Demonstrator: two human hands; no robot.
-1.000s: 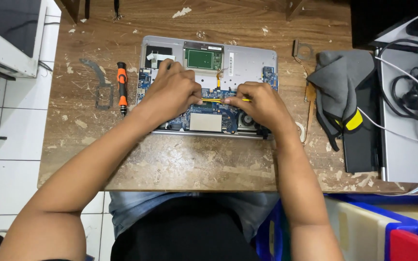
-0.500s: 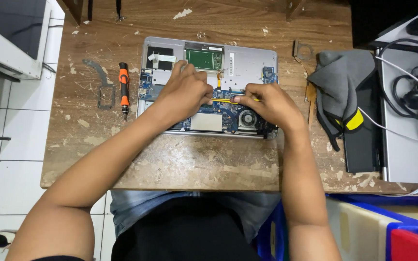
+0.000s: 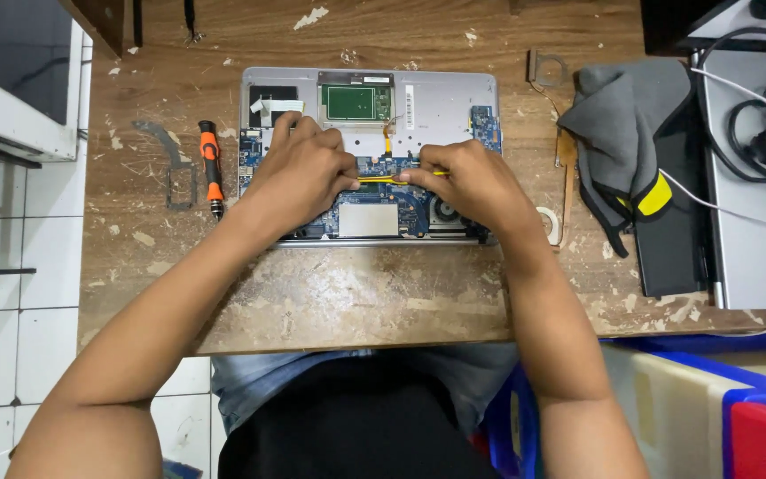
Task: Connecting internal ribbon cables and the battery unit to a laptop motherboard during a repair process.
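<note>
Both hands over the opened laptop point(image 3: 436, 98) on the counter point(image 3: 356, 293): left hand point(image 3: 308, 173) and right hand point(image 3: 472, 182) fingers clamped on a thin yellow tool point(image 3: 383, 178), steadying it across the board.

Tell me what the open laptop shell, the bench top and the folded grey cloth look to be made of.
Silver open laptop shell: likely brushed aluminium or painted plastic, with an even matte sheen. Worn brown wooden bench top: wood, with visible grain plus pale chips and scuffs. Folded grey cloth with a yellow patch: soft woven fabric that drapes in folds. Thin yellow tool between both hands: looks like plastic, uncertain.
</note>
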